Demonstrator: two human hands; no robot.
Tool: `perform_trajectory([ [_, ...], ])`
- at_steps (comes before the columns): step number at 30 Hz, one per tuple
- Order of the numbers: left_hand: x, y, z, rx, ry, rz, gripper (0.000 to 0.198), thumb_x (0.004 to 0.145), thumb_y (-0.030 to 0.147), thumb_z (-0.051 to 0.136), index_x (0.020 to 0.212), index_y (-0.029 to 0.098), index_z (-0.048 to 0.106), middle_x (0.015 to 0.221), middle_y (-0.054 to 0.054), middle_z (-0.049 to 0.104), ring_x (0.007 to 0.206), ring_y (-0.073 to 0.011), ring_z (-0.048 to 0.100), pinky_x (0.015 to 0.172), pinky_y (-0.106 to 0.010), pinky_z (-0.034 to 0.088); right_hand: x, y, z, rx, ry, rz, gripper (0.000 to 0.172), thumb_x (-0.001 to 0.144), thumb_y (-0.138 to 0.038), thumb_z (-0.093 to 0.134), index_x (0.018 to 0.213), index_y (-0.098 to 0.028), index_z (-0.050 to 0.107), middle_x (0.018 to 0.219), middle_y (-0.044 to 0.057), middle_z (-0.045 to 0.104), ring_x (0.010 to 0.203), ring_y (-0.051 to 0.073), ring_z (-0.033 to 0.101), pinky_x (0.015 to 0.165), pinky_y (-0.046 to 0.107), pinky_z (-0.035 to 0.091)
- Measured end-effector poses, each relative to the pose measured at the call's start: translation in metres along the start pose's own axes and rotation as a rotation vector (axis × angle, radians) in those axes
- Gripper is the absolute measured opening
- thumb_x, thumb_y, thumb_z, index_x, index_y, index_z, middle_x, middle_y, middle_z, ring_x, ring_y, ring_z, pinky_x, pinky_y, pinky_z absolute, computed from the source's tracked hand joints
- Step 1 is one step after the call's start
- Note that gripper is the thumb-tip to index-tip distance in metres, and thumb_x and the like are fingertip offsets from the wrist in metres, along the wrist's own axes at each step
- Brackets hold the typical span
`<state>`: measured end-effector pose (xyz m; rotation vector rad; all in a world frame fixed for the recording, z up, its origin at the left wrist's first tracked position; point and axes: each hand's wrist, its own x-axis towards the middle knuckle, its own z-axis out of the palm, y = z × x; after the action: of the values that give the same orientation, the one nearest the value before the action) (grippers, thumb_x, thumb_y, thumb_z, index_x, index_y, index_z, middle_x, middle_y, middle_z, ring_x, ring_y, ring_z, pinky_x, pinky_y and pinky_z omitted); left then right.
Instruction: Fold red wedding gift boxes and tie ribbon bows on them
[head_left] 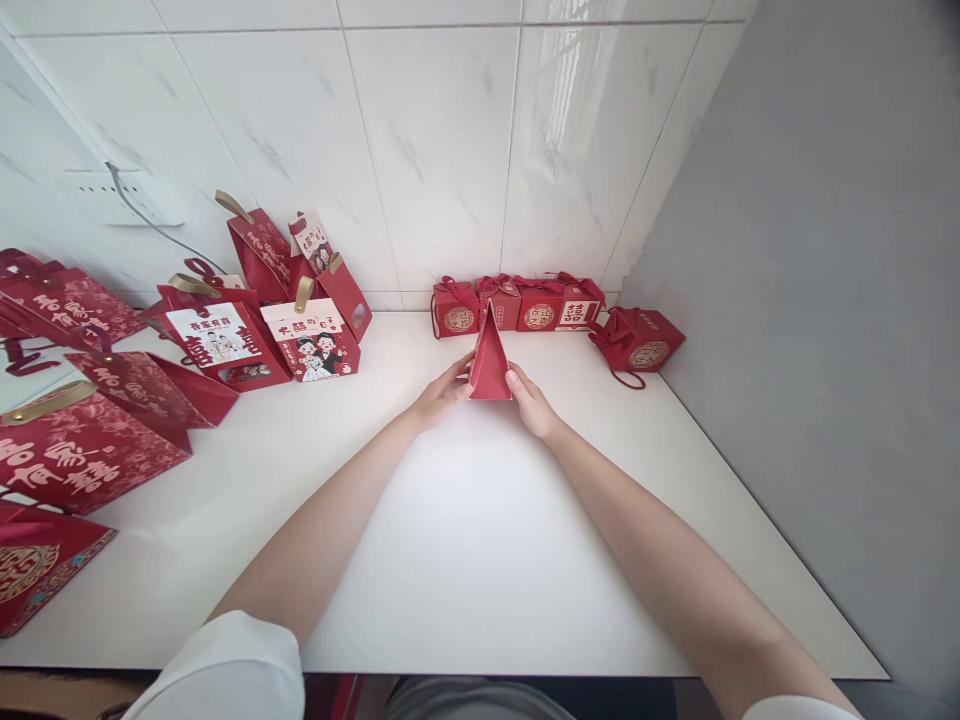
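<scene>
A red triangular gift box (491, 365) stands upright near the middle of the white table, its narrow side facing me and its peak pointing up. My left hand (444, 393) grips its left side, thumb at the lower edge and fingers behind. On the right side my right hand (531, 400) holds it, with the thumb against the lower right edge. Both hands are closed on this one box from opposite sides. Just behind it is a row of small red boxes (536, 305) tied with ribbons, some bearing gold emblems.
A single red ribbon-tied box (643, 340) sits at the right by the grey wall (810, 300). Several red gift bags and boxes (225, 335) crowd the left side. A grey cable (154, 220) runs down from a wall socket (124, 197). White tiles (435, 140) back the table (450, 560).
</scene>
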<state>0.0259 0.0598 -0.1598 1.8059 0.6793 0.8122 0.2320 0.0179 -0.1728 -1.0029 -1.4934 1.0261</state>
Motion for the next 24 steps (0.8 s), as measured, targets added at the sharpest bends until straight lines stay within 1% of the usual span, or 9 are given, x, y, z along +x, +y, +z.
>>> perform_trajectory([
  [8,0.0011,-0.0012,0.0,0.018,0.018,0.006,0.072,0.085,0.057,0.052,0.146,0.025,0.032,0.142,-0.011,0.045,0.127,-0.0286,0.046,0.104,-0.042,0.039,0.0002,0.0004,-0.0004,0.003,0.008,0.007,0.054,0.092,-0.061,0.037,0.134,-0.028,0.049,0.141,0.002,0.049,0.129,0.022,0.045,0.11,0.042,0.034],
  [12,0.0011,-0.0012,0.0001,0.004,0.015,0.007,0.07,0.086,0.056,0.052,0.146,0.025,0.032,0.142,-0.011,0.044,0.126,-0.0278,0.047,0.104,-0.041,0.039,0.0001,0.0003,-0.0005,0.01,0.007,0.007,0.053,0.093,-0.06,0.037,0.133,-0.028,0.049,0.142,0.002,0.048,0.129,0.021,0.045,0.111,0.041,0.034],
  [17,0.0013,-0.0024,0.0,0.013,0.012,0.013,0.071,0.086,0.056,0.051,0.147,0.025,0.031,0.143,-0.011,0.043,0.129,-0.0283,0.044,0.105,-0.041,0.038,0.0004,0.0009,-0.0002,0.004,0.012,0.0,0.054,0.093,-0.06,0.037,0.134,-0.028,0.048,0.142,0.002,0.048,0.13,0.021,0.044,0.111,0.041,0.034],
  [24,0.0017,-0.007,-0.0013,0.01,0.021,0.005,0.073,0.085,0.057,0.052,0.147,0.025,0.03,0.142,-0.011,0.045,0.125,-0.0284,0.047,0.105,-0.042,0.038,0.0005,0.0022,0.0003,0.007,0.009,-0.002,0.054,0.093,-0.06,0.036,0.134,-0.028,0.048,0.141,0.002,0.049,0.13,0.021,0.044,0.11,0.041,0.034],
])
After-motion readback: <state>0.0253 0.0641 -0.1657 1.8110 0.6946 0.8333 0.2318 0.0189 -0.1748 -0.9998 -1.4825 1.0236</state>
